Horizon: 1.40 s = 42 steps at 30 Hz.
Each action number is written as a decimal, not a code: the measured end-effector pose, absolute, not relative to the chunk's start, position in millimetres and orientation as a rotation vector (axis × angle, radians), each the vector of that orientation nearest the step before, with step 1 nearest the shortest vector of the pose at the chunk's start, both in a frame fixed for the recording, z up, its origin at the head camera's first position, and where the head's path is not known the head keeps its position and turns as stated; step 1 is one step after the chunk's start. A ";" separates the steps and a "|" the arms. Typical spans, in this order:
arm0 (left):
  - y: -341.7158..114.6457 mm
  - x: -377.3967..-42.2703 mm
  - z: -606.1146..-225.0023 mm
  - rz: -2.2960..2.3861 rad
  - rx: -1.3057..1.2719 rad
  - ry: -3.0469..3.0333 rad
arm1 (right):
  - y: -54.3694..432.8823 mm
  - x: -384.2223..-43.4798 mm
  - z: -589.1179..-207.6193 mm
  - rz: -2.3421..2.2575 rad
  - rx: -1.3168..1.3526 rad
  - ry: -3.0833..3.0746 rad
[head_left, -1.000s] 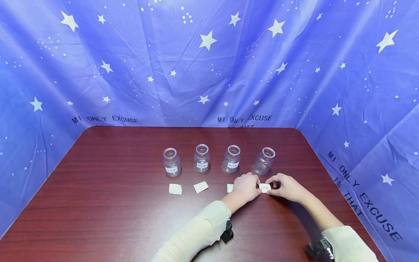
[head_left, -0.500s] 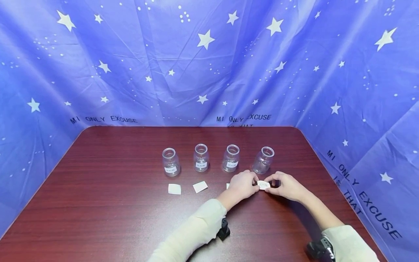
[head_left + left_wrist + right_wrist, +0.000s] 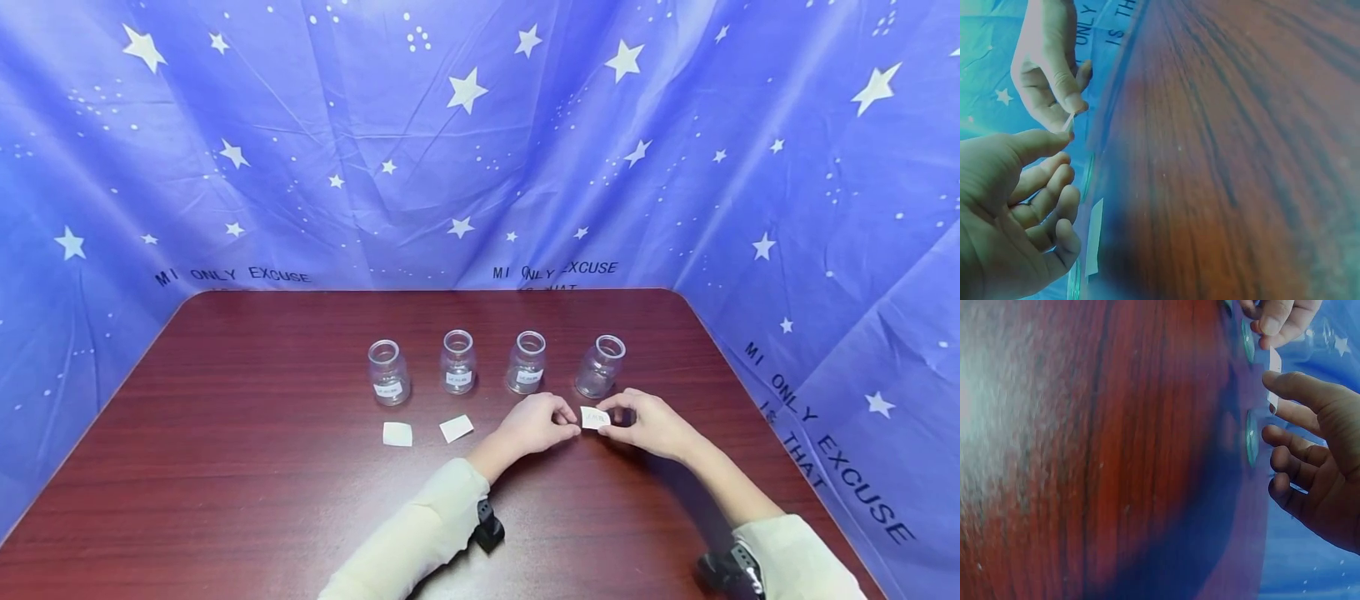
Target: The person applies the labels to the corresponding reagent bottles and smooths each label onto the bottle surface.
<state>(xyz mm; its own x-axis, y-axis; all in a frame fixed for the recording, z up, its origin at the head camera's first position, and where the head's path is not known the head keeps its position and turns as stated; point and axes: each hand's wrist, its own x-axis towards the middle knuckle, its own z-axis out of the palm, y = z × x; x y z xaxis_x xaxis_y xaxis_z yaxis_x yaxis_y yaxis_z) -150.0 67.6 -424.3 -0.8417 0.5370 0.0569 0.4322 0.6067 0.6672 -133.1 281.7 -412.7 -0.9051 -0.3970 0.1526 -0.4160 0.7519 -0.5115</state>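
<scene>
In the head view my right hand (image 3: 654,425) pinches a small white label (image 3: 595,417) with dark markings between thumb and fingers, raised above the table. Just left of it is my left hand (image 3: 534,423), its thumb and fingers loosely bent, with a small gap to the label. In the left wrist view the left thumb tip comes near the label (image 3: 1069,122), with nothing seen between that hand's own fingers. Behind the label stands a glass jar (image 3: 602,368) with no label showing on it.
Three more glass jars stand leftward in a row, the leftmost jar (image 3: 388,372), then another jar (image 3: 458,363) and a third jar (image 3: 527,364), each with a white label. Two white paper pieces lie in front, a left piece (image 3: 397,434) and a tilted piece (image 3: 456,428).
My left hand has let go of the label and drawn back to the left, covering a paper piece seen there earlier. My right hand keeps the label, which has shifted slightly left and up.
</scene>
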 end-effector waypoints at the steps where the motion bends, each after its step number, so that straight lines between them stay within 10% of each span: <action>1: 66.1 -149.9 -424.9 1.095 0.810 2.650 | 280.4 -132.9 -412.0 0.861 0.685 -2.905; 42: 52.1 -147.4 -429.1 1.575 0.547 2.420 | 250.1 -129.6 -404.7 0.785 0.684 -2.602</action>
